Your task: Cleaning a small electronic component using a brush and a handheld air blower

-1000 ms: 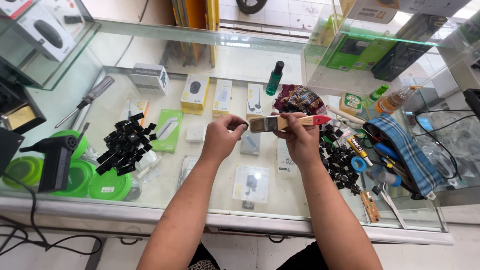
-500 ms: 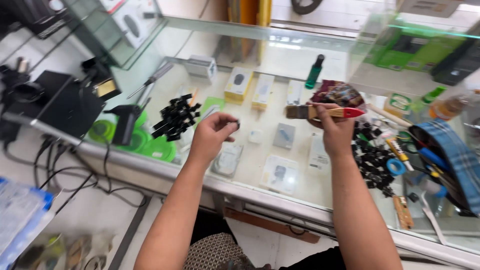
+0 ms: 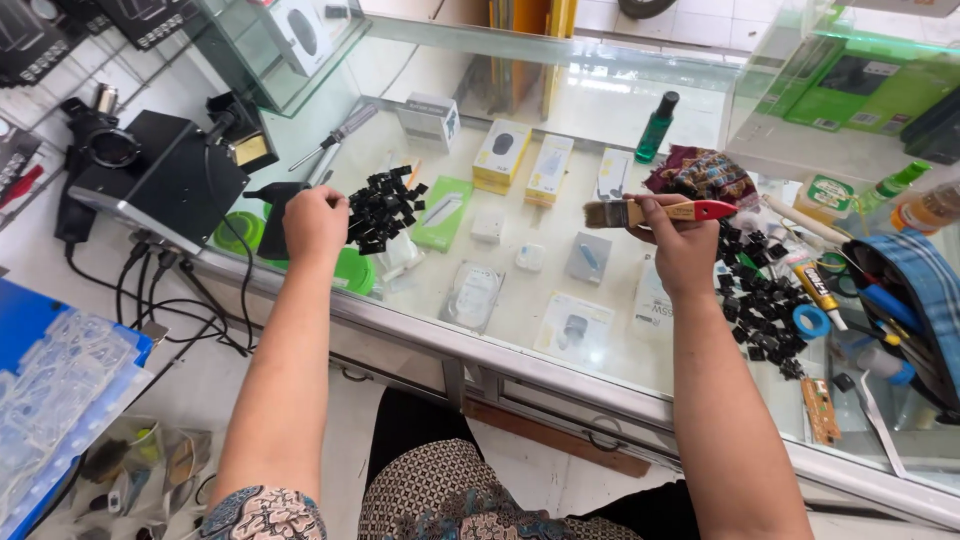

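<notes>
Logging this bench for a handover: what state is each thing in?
Right hand: closed around the brush handle.
Brush: held level above the glass counter.
Left hand: closed, at the left key pile.
Green bottle: upright, capped.

yellow boxes (image 3: 525, 160) inside case | green boxes (image 3: 850, 90) far right | white box (image 3: 428, 120)

1. Left hand (image 3: 315, 222) moved left, away from the paintbrush (image 3: 655, 211), now at the left pile of black keycaps (image 3: 383, 208).
2. Right hand (image 3: 682, 245) now holds the paintbrush alone.
3. Hands went from close together to well apart.
</notes>
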